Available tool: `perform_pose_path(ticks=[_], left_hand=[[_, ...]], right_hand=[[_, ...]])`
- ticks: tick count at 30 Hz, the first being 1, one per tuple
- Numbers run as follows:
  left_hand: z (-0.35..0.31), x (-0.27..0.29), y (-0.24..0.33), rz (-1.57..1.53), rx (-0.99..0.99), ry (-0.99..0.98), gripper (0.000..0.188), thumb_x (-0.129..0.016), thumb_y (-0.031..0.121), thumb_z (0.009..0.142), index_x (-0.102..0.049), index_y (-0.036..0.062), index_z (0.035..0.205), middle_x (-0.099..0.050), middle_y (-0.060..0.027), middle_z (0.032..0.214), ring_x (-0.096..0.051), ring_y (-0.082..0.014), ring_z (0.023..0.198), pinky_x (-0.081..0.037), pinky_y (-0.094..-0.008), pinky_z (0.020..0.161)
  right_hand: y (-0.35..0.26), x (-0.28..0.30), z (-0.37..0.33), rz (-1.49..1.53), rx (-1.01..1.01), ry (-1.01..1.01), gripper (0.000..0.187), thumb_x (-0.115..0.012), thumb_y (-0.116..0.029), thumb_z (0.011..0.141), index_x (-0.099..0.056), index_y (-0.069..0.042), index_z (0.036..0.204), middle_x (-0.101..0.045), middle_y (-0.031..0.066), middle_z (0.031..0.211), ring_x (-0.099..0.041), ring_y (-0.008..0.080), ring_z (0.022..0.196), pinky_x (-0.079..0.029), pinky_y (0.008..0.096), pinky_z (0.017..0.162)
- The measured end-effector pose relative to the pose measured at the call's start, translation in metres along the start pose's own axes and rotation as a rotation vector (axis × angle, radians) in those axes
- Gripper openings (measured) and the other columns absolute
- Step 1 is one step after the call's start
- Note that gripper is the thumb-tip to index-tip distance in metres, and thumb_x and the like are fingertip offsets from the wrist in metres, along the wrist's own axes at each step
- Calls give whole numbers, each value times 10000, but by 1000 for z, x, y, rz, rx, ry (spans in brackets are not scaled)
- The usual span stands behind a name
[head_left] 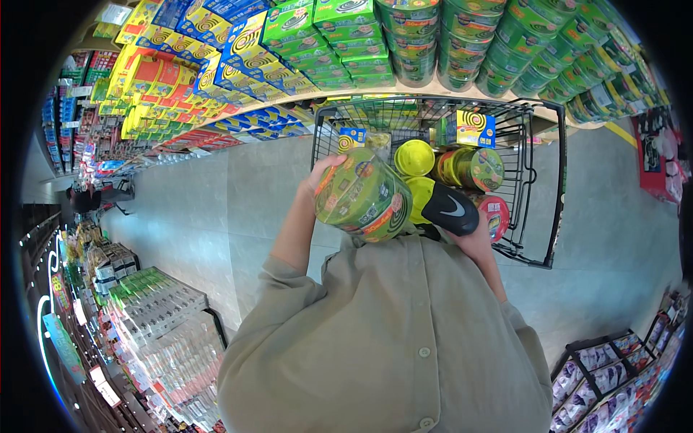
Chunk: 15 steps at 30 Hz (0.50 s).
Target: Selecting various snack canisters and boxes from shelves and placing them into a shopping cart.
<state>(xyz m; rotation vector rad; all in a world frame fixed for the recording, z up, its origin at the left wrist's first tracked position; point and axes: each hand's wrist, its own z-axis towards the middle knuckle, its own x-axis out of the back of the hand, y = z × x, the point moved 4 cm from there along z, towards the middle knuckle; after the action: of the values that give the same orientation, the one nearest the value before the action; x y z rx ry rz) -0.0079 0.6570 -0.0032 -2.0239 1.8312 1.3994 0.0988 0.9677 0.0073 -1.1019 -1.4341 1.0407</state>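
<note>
Holding a green round tub with our left hand, we have it tilted near the middle of the frame, in front of our shirt; the fingers are bent on its upper left side. Our right hand is to the right of it, at the lower edge of a black thing with a white curved mark. This thing hides part of the hand, so we cannot tell if it grips.

Beyond our hands, in the upper middle right, we see a black wire cart. It contains a yellow round container, a green-lidded tub, a pink-red tub and a blue-and-yellow box. At the top of the frame, green tubs stand stacked beside green boxes.
</note>
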Motion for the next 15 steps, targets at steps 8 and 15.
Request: perform_pose_path(ticks=[8,15], left_hand=[[16,13,-9,25,196,57,503,-665,311,821,-572,32,1229,-641,-148,1156,-635,-279,1005,-495,-415,908],[27,5,0,84,243,75,500,-717,290,777,-596,36,1191,-664,-139,1094,-642,-270,972,-505,-413,877]], right_hand=[[5,2,3,34,-55,34,430,-782,-71,683,-644,12,1081,-707,122,994,-676,188,917,-515,313,815],[3,7,-3,74,-53,96,439,-783,-60,680,-643,9,1091,-706,121,1009,-674,187,930,-512,314,826]])
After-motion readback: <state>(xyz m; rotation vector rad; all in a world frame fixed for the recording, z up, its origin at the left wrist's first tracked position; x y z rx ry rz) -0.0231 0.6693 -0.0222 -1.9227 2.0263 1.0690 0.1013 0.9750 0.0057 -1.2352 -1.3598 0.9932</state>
